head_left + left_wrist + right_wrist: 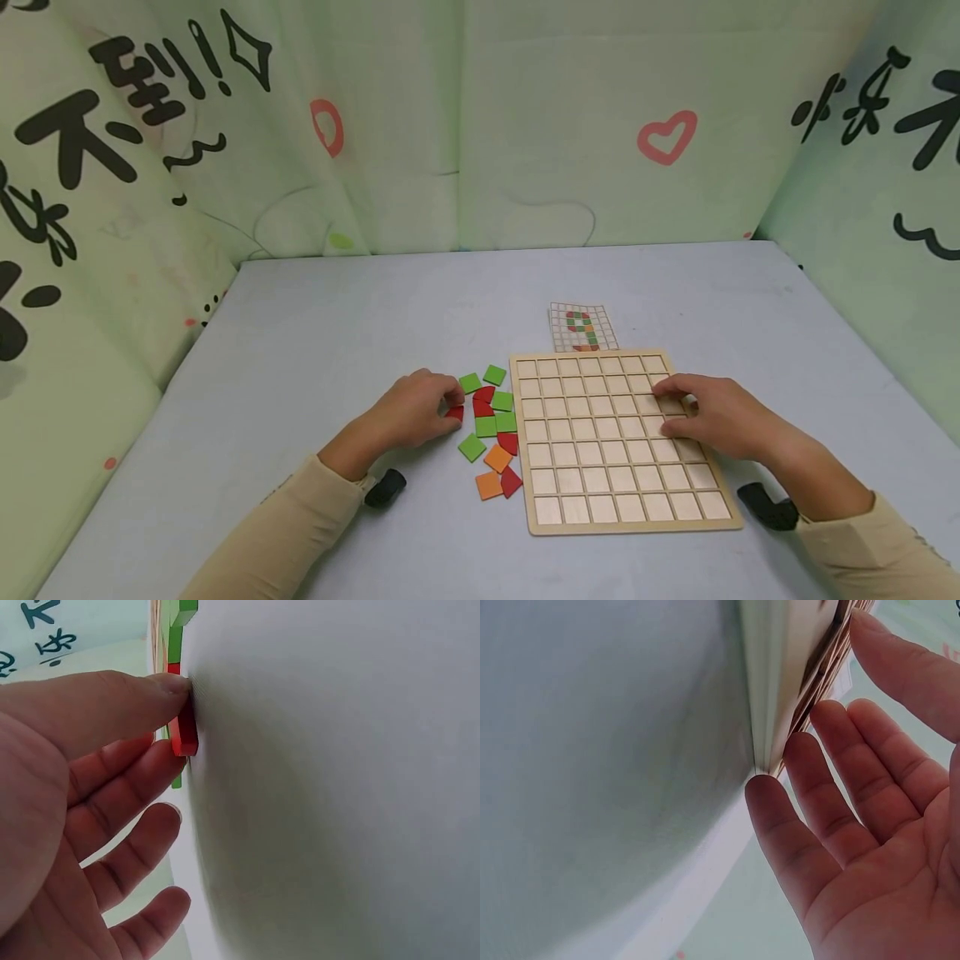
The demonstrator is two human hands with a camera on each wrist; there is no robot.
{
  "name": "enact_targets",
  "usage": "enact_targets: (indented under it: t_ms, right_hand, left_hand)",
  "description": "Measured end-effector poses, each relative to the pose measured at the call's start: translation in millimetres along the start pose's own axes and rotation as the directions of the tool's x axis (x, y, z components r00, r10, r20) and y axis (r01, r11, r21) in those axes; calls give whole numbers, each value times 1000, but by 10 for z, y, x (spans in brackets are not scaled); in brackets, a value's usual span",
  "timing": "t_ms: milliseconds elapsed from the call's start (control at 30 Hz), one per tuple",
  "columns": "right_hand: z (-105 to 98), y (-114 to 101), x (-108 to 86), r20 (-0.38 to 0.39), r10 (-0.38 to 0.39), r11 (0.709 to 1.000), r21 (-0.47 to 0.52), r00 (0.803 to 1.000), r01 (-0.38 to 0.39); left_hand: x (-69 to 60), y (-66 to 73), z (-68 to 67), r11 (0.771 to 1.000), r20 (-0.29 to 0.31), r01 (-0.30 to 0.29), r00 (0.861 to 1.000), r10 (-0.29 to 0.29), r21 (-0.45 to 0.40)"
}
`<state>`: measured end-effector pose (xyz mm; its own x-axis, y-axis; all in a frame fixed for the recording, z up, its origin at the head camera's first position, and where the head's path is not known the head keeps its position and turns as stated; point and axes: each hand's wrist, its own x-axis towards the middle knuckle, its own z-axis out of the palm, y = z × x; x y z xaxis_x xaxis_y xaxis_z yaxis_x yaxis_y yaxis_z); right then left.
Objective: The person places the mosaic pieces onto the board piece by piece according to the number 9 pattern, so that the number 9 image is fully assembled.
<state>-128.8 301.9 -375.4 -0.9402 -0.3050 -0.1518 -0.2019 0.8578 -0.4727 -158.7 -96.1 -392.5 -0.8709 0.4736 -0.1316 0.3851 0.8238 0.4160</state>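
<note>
Red tile (187, 733): left of gridded board (637, 527), pinched by left hand (420, 408). Green tiles (472, 447), orange tiles (489, 486), more red tiles (507, 443) likewise left; no visible cell filled. Right hand (723, 414): fingers extended at board's right edge. Pattern card (583, 327) beyond board.

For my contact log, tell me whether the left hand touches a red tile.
Touching: in the left wrist view, the left hand pinches the red tile between thumb and fingertip.

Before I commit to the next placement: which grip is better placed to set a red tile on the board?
Left, probably: the left grip pinches a red tile beside the loose tiles, while the right grip rests at the right edge of the board.
</note>
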Motion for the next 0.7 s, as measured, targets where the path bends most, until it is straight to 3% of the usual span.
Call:
enact_targets:
  t_ms: [133, 367, 700]
  right_hand:
    - [-2, 1, 1, 0, 4, 1000, 2, 1000, -4]
    - [0, 1, 3, 3, 3, 1000, 0, 1000, -3]
    - [9, 3, 3, -1, 3, 1000, -8, 1000, -3]
  left_hand:
    - [6, -5, 6, 999, 5, 16, 1000, -16, -30]
    - [15, -49, 8, 980, 61, 36, 998, -25, -194]
    - [0, -100, -2, 973, 95, 10, 995, 12, -230]
